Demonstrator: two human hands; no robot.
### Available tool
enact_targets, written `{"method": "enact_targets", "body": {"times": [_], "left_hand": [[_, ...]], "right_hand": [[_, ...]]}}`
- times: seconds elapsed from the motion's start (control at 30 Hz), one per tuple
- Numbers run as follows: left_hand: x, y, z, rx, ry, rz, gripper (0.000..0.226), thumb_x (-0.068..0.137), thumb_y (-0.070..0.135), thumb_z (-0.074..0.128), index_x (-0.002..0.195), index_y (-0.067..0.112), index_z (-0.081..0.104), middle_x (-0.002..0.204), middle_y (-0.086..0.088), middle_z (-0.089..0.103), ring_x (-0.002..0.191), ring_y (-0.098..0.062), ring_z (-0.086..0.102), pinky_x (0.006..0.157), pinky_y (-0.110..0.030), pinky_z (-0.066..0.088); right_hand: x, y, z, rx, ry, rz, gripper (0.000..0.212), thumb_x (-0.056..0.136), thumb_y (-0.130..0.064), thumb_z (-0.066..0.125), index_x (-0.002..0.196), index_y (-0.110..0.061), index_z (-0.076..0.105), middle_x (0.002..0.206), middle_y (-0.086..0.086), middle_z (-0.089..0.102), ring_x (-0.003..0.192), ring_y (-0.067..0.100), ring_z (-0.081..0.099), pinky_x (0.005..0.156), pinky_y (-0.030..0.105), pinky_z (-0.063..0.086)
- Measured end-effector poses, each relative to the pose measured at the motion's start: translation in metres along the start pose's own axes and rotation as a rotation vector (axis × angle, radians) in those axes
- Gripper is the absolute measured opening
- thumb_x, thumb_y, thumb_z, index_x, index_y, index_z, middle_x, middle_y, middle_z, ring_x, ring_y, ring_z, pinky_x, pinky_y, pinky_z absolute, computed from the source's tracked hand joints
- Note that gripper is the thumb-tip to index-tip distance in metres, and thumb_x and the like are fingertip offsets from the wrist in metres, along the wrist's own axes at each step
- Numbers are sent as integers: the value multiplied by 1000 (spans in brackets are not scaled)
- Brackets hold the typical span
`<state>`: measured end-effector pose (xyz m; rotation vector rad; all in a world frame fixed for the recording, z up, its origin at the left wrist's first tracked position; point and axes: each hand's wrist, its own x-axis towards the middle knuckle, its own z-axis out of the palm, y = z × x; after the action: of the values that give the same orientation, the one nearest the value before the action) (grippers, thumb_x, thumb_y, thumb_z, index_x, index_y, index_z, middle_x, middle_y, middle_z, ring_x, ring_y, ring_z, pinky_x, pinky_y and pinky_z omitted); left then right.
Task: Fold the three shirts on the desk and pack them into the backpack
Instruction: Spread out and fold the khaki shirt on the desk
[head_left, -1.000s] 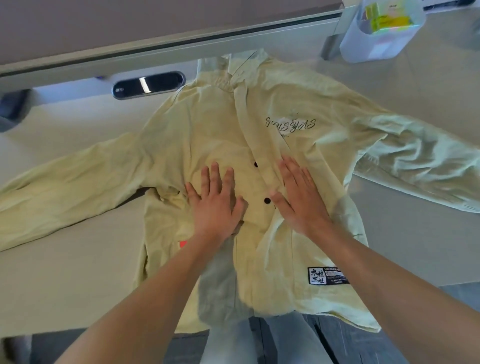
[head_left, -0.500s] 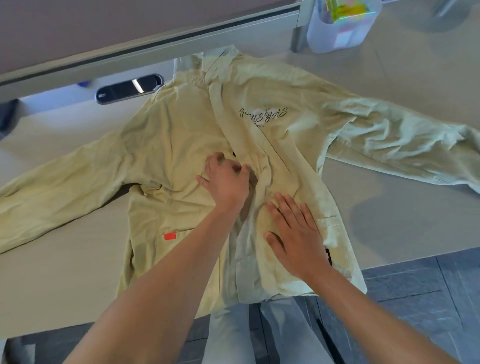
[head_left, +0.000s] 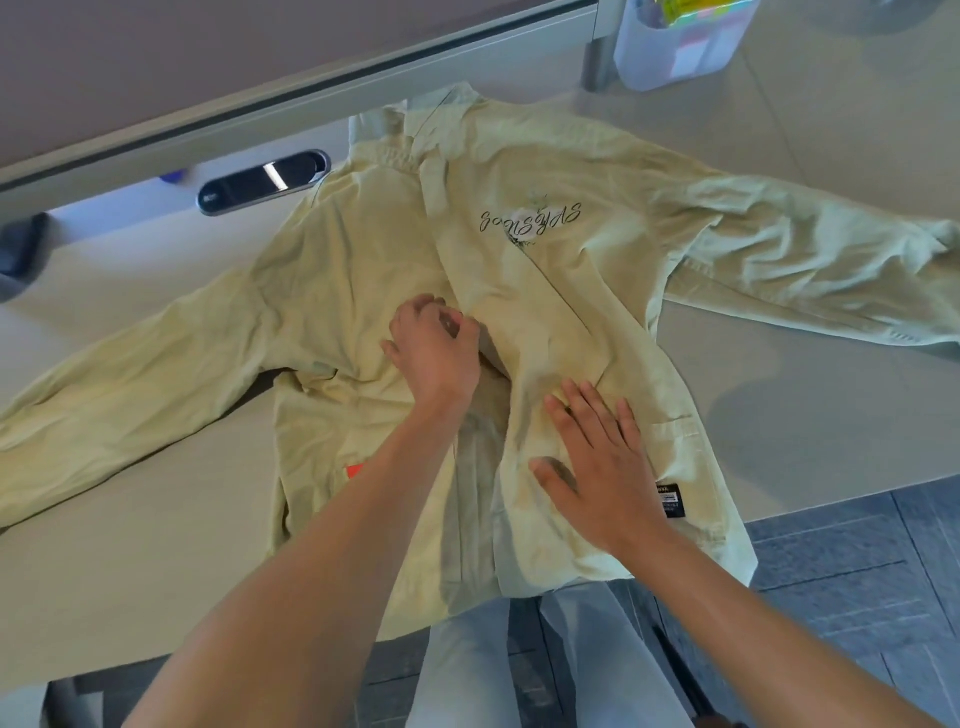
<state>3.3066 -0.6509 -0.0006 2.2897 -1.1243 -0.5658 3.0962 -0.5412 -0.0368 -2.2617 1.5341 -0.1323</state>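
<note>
item: one pale yellow shirt (head_left: 519, 270), lying front up on the surface (head_left: 130, 545), collar away from me, both sleeves spread wide, hem hanging a little over the near edge. my left hand (head_left: 434, 348): a second ago flat on the front, now curled and pinching cloth at the placket near mid-chest. my right hand (head_left: 597, 462): fingers straight, palm pressing the right front panel, slid lower toward the hem since a second ago, half covering the black label (head_left: 672, 499). meaning, as i judge it: smoothing has given way to closing or lining up the front, so folding of this first shirt has not yet begun. also on the surface: a translucent bin (head_left: 675, 41) at the far right, a dark oval cable slot (head_left: 262, 182) beyond the left shoulder. other two shirts and backpack: not in view.
</note>
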Motion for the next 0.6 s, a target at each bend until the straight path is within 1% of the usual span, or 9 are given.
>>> {"method": "enact_targets", "body": {"times": [0.1,0.2,0.23,0.3,0.37,0.43,0.5,0.53,0.6], "left_hand": [[18,-9,-21,18,25,60,9,94,25,65,90,17,67,129,-4,62,127,-25,52,113,-49,36],[31,-20,-22,34,-139,73,13,93,26,66,97,15,71,113,-4,66,110,-27,60,100,-46,48],[30,-23,-21,52,-175,89,18,92,29,66,103,16,72,112,-4,67,109,-28,61,99,-47,50],[18,-26,-19,72,-198,130,40,91,32,68,125,12,65,128,-8,63,121,-29,56,106,-48,46],[-2,-28,-23,37,-170,179,62,91,32,70,143,5,50,144,-12,52,134,-30,47,113,-46,40],[-23,-36,-29,33,-170,254,67,91,32,69,146,3,45,148,-14,48,137,-32,44,115,-48,38],[-44,-46,-31,47,-219,335,63,90,30,69,144,6,48,146,-15,49,137,-33,45,115,-49,38],[-52,-53,-32,55,-246,377,59,90,30,68,142,9,51,144,-14,50,136,-33,46,115,-50,38],[-65,-66,-31,66,-302,427,51,91,32,66,138,14,55,143,-13,51,135,-33,46,115,-52,38]], "right_hand": [[-12,-20,1,2,-19,8,73,105,-63,30,165,-21,27,175,2,12,162,18,0,130,53,7],[-23,-35,10,-26,-58,65,75,104,-65,31,165,-21,27,176,1,4,162,17,-6,130,49,-2],[-26,-39,12,-27,-56,97,75,103,-65,31,165,-21,28,176,2,3,162,17,-7,130,48,-4],[-33,-48,14,-11,-16,167,73,104,-63,31,164,-21,30,176,2,4,162,17,-6,131,46,-3],[-40,-59,13,20,56,215,70,104,-61,37,160,-19,36,175,2,10,162,18,-1,131,47,2],[-50,-73,14,75,137,239,64,100,-60,53,148,-18,49,170,3,25,161,21,13,130,50,12],[-60,-85,18,134,243,264,49,90,-52,73,121,-16,64,155,3,44,153,25,32,125,49,25],[-66,-90,21,153,282,275,41,86,-47,80,109,-15,67,147,3,51,148,26,39,122,47,30],[-79,-97,30,148,311,301,33,82,-39,85,95,-14,68,136,4,58,142,27,45,118,43,31]]}}
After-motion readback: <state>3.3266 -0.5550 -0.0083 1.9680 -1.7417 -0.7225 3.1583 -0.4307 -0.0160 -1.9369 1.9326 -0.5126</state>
